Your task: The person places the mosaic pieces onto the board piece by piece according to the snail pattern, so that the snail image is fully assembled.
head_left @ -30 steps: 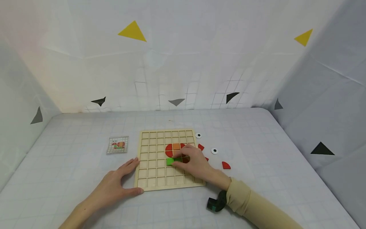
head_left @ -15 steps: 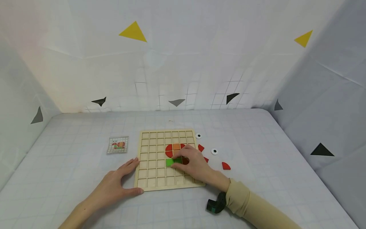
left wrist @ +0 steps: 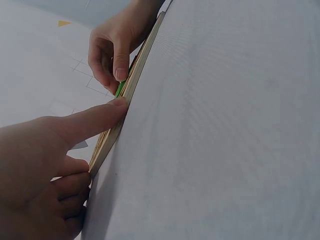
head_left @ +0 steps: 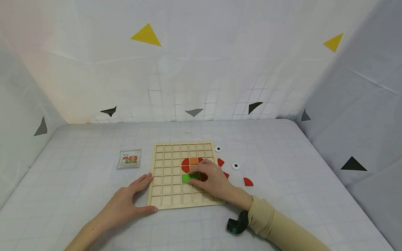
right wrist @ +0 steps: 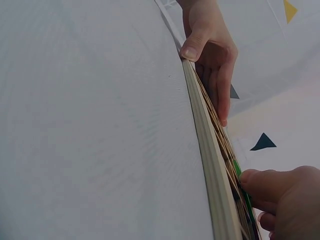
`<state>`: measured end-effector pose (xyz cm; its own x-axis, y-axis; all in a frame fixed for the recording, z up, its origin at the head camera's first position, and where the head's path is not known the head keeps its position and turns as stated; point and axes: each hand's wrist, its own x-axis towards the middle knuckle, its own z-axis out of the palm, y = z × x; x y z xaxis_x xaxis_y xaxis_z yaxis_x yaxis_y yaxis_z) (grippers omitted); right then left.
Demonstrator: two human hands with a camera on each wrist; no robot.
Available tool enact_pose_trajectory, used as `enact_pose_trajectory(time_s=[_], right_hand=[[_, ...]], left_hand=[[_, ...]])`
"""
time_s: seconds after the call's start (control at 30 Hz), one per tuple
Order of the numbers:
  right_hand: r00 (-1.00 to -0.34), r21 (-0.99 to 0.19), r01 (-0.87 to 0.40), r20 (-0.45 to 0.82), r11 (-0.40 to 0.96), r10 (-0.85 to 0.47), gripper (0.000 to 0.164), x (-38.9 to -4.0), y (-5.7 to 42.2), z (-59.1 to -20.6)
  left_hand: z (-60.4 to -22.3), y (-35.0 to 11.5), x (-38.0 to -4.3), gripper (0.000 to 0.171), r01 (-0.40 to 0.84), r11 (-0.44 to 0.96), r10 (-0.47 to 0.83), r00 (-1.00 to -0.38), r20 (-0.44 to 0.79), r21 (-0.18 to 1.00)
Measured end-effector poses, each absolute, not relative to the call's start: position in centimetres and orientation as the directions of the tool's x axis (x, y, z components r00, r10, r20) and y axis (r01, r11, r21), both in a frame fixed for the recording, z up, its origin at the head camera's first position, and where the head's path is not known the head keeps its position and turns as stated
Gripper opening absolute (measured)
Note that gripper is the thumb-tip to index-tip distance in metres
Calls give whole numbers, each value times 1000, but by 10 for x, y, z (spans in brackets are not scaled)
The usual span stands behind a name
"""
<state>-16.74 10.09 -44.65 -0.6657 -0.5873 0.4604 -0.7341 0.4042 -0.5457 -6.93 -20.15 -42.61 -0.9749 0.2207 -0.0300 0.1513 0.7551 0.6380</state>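
Observation:
A wooden grid board [head_left: 166, 190] lies on the table in the head view. My left hand [head_left: 125, 202] spans its left side, fingertips against the left edge and thumb at the near left corner. My right hand [head_left: 215, 177] is over the board, thumb and index finger pinching the right side of a light green square tile [head_left: 185, 178], which lies in a grid cell. A darker green tile [head_left: 195, 176] sits beside it, partly under the fingers. Behind these are red pieces [head_left: 186, 165] and an orange square [head_left: 193, 160]. The hand hides some pieces.
A pattern card [head_left: 129, 159] lies left of the board. Along the right are two eye discs [head_left: 235, 166], small red pieces [head_left: 221, 161] and a red quarter-round piece [head_left: 248, 181]. A black device [head_left: 237, 223] is at my right wrist.
The light green tile has shifted slightly left and now lies level in its cell. My right hand moved slightly left with it, then stayed still. The left hand has not moved.

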Motion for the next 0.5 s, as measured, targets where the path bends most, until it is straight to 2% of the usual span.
enact_pose_trajectory(time_s=[0.23, 0.5], right_hand=[[-645, -512, -755, 462, 410, -609, 25, -167, 102, -444], [-669, -578, -725, 463, 375, -581, 25, -175, 128, -437]], left_hand=[[-428, -202, -70, 100, 146, 759, 219, -975, -37, 635], [-428, -201, -71, 100, 142, 767, 217, -975, -43, 626]])
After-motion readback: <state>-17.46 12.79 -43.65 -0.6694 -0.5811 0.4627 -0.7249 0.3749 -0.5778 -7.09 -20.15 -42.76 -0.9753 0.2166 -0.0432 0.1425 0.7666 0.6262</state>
